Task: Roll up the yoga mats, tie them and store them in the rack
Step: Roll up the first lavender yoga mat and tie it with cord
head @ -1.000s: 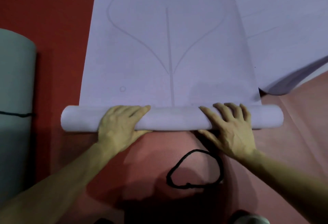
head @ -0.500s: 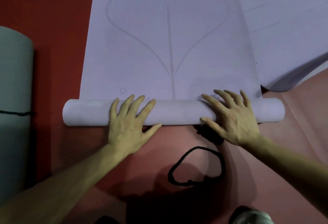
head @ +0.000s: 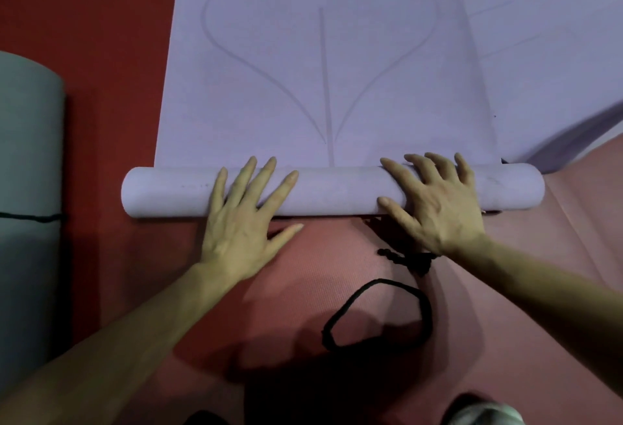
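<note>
Mat roll (head: pixel 337 192) pushed farther, black cord (head: pixel 425 310) (knot half-hidden)

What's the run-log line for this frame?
phase: roll-up | left hand: flat on lavender yoga mat roll | right hand: flat on roll | black cord loop: loose on pink mat

Matt lilac mat (head: pixel 337 94) — braided cord (head: pixel 381 316)

Dim light throws soft shadows across the red floor (head: pixel 101 37).
</note>
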